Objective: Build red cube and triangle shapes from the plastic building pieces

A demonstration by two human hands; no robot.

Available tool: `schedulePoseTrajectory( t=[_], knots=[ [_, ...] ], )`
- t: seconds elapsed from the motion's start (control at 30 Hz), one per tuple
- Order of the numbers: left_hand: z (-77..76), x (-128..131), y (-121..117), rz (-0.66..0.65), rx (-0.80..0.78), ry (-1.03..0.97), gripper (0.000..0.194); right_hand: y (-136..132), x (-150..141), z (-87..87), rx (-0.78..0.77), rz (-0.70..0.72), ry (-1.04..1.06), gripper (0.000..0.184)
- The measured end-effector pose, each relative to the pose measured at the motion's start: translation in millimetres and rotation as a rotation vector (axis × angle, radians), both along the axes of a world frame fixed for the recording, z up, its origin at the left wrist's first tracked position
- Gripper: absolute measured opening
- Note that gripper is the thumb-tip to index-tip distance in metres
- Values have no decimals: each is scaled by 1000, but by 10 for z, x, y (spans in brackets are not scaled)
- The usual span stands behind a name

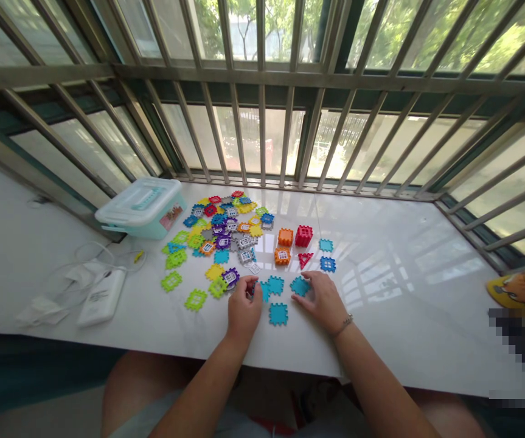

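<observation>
My left hand has its fingers curled at the left edge of a teal interlocking tile, partly covering it. Between thumb and fingertips of my right hand is another teal tile, lying at the table surface. A third teal tile lies between the hands, and a square teal tile is closer to me. Beyond them are orange tile stacks, a red stack, a red triangle piece, a blue window tile and a light teal tile.
A spread of mixed coloured tiles covers the table's left middle. Behind it stands a lidded mint box. A white power bank with cables lies at left. At the right edge is a yellow printed object. Window bars border the back.
</observation>
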State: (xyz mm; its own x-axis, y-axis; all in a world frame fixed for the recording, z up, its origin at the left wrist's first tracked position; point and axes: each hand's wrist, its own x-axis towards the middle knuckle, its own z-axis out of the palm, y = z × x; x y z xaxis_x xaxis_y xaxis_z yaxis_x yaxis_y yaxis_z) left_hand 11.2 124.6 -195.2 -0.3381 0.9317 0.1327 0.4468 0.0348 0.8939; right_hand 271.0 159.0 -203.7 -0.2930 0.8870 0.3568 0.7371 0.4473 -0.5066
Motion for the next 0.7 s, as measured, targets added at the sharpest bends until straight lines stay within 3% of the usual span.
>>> schedulePoseTrajectory(
  t=[0.13,0.27,0.37,0.5,0.7],
  knots=[
    [-17,-13,36,49,94,117,13,5,-9,-38,-14,-28,-43,54],
    [-17,-11,63,1,205,223,25,-2,-17,-13,-34,-27,-43,48],
    [-41,10,65,-119,241,259,33,-12,-18,25,-46,-1,-40,46],
    [-93,70,49,-278,178,359,40,-22,-6,48,-56,33,-33,50],
    [-92,136,13,-336,122,498,37,-27,20,36,-64,53,-29,57]
  ],
)
